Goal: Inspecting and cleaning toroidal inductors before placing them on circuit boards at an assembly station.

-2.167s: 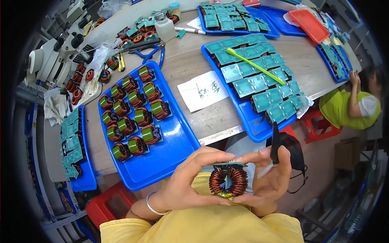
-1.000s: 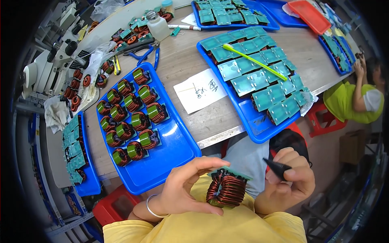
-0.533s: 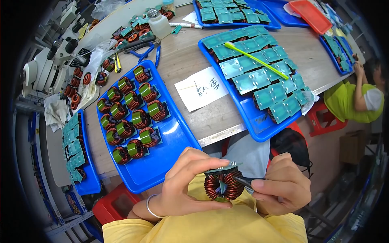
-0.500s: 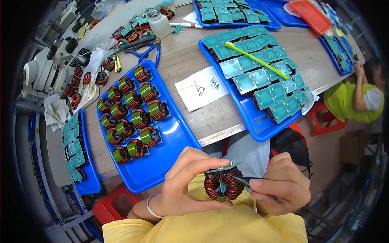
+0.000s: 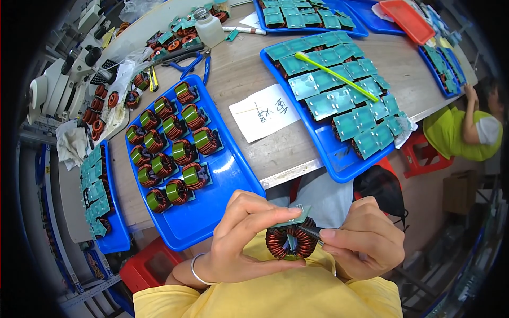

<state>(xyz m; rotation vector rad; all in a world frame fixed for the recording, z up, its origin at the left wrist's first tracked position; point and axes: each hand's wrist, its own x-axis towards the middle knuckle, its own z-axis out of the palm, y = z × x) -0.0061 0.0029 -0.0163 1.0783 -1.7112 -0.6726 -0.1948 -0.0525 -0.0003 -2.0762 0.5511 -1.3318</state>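
Observation:
My left hand [image 5: 241,238] grips a copper-wound toroid coil [image 5: 290,242] with a small green base board on top, held close over my lap. My right hand [image 5: 363,245] pinches a thin dark tool [image 5: 310,231] whose tip touches the coil near the board. In front of me a blue tray [image 5: 222,191] holds several similar coils with green cores [image 5: 175,153], standing in rows.
A second blue tray [image 5: 331,159] carries several green boards and a yellow-green stick [image 5: 336,77]. A white paper note [image 5: 263,112] lies between the trays. A microscope [image 5: 63,79], blue-handled pliers [image 5: 188,58] and a bottle [image 5: 208,27] stand at the back left. Another person in yellow-green [image 5: 466,132] sits at right.
The coil was turned and tilted in my left hand, then brought upright again. My right hand has moved in so the dark tool's tip now touches the coil.

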